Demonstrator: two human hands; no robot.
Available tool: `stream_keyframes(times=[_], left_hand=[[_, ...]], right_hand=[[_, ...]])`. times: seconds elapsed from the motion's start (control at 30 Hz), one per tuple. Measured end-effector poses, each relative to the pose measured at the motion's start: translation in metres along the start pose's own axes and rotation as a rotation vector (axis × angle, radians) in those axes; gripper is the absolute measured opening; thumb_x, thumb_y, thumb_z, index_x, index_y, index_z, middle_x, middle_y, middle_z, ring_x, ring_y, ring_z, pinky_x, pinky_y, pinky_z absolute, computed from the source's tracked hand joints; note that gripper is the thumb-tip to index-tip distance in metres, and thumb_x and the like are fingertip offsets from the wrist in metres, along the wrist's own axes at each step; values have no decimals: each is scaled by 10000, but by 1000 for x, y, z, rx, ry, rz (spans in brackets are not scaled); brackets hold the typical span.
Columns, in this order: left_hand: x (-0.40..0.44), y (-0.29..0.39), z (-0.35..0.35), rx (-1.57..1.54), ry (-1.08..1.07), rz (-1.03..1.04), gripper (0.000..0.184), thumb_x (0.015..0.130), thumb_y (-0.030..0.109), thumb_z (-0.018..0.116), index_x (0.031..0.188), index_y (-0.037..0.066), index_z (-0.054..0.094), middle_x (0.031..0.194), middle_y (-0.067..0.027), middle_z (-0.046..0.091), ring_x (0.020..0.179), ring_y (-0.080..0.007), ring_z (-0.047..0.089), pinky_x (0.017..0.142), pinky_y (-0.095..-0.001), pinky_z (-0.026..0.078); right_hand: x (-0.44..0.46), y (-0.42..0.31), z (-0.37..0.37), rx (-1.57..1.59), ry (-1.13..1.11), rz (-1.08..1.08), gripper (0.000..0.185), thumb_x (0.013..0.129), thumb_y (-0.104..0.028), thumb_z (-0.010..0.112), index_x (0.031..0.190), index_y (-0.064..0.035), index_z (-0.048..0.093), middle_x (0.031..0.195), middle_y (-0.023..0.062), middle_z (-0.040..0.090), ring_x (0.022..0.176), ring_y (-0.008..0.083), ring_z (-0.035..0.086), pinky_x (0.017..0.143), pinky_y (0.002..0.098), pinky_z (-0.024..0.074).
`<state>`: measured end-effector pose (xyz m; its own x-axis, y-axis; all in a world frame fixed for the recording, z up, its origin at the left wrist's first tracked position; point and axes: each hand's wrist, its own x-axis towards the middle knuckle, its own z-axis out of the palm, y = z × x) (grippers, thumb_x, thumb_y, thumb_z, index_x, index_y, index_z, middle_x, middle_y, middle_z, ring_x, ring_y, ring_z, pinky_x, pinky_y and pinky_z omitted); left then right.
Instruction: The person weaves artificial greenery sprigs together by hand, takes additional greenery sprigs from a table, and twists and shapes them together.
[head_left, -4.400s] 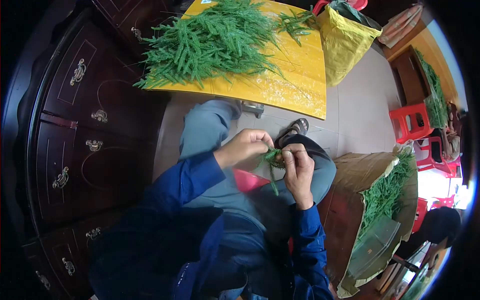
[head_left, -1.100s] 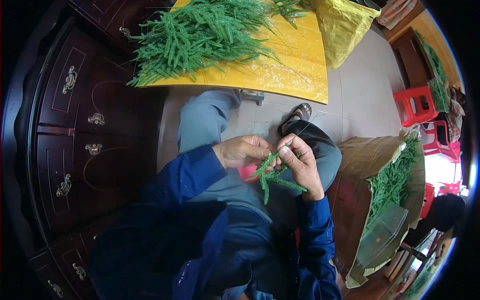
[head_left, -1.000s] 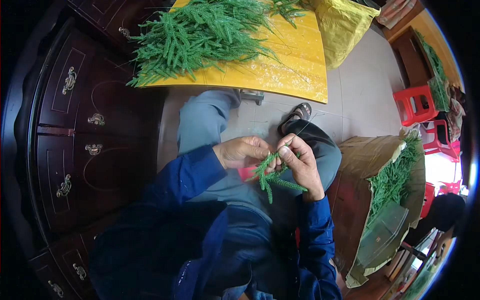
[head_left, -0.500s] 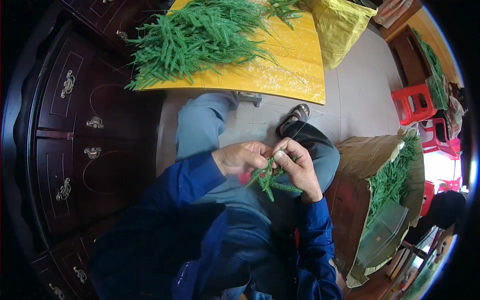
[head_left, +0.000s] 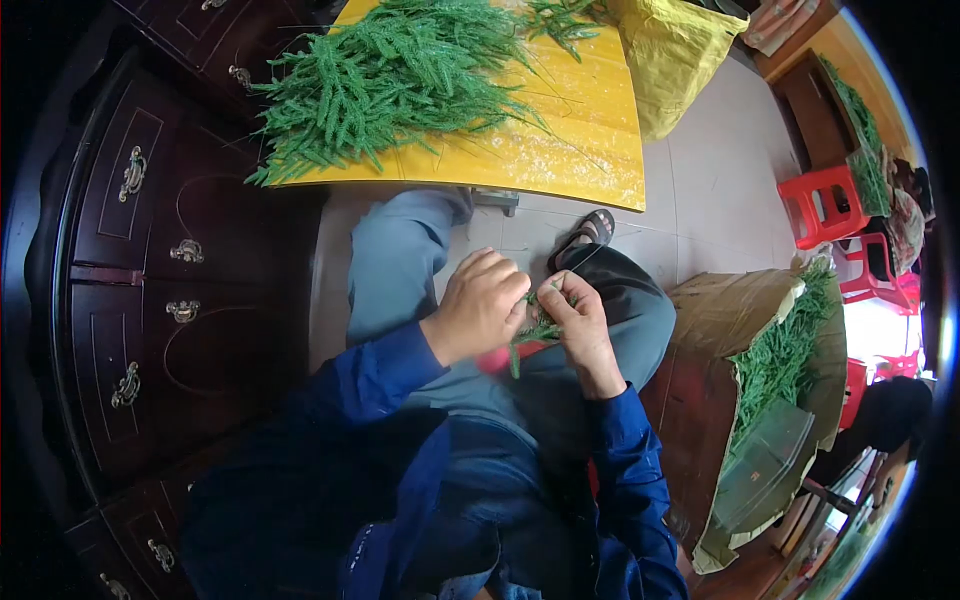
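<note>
Fingers (head_left: 555, 302) of the right hand (head_left: 585, 325) pinching a sprig (head_left: 542, 331)

The sprig is hanging between both hands, short of the bench's (head_left: 590, 150) near edge. The left hand (head_left: 476, 308) is curling just beside it; whether its fingers are gripping anything, I cannot tell. Handling of this piece seems to be under way rather than finished, since it is being held, not lying with others. A big heap (head_left: 400, 80) of greenery is covering the bench's left side and spilling past its left edge; a few loose sprigs (head_left: 562, 22) are lying near the right edge. More stems (head_left: 780, 355) are filling a box (head_left: 715, 300). Nothing is showing which are done and which are waiting.
</note>
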<state>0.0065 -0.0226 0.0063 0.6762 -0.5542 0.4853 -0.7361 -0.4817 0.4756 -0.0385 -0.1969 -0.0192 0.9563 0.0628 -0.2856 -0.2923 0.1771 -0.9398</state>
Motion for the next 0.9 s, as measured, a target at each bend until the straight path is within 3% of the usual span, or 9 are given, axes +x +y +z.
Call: stream_keyframes(times=[0.33,0.43,0.47,0.53,0.57,0.67,0.83,0.9], left_hand=[[-2,1,2,28,26,-34,152,676,48,634,734,50,493,747,-129,509,738,-346,537,679,-439,451],[-6,-9,1,-235,-191,-252,134,739,75,661,828,23,575,827,-141,602,769,-318,613,713,-386,488],[-4,-19,-2,-434,-356,-419,217,820,107,674,999,-10,634,925,-118,673,824,-238,665,781,-323,510],[-6,-40,4,-1041,-366,-622,275,861,96,659,1108,-22,635,989,-75,688,893,-163,652,845,-298,505],[-7,-44,5,-986,-301,-618,267,889,81,627,1133,-26,627,997,-54,680,911,-149,639,864,-306,509],[-2,-30,4,-668,-41,-369,270,845,78,653,1101,-8,643,972,-106,699,887,-180,666,850,-318,518],[6,-8,-11,-329,-109,-165,413,705,25,710,1113,46,650,1089,-132,642,984,-312,651,858,-367,529],[-1,-9,-3,-238,-83,-114,400,703,34,722,1098,45,657,1071,-132,649,973,-313,654,836,-373,531]], right_hand=[[2,2,4,91,30,22,104,960,-89,558,874,-37,583,753,-3,599,684,58,540,630,216,437],[2,5,3,40,60,-55,114,979,-118,559,897,-39,575,758,-7,593,694,57,542,639,214,439],[1,5,3,6,86,-94,120,987,-129,559,908,-40,572,763,-8,591,698,57,542,643,213,440],[1,2,3,5,111,-134,131,1000,-149,556,929,-41,567,773,-10,588,707,57,541,648,211,441],[1,-1,3,39,113,-136,135,1005,-158,554,938,-41,565,779,-12,587,711,56,540,649,211,442],[2,-2,1,132,104,-103,129,1010,-158,553,961,-39,562,797,-12,588,722,58,540,661,212,447],[1,-8,4,143,112,-81,115,1005,-145,557,972,-35,563,808,-12,588,724,62,540,667,211,447],[0,-5,6,167,75,-77,117,1006,-147,557,975,-35,563,812,-11,589,728,63,541,668,211,447]])
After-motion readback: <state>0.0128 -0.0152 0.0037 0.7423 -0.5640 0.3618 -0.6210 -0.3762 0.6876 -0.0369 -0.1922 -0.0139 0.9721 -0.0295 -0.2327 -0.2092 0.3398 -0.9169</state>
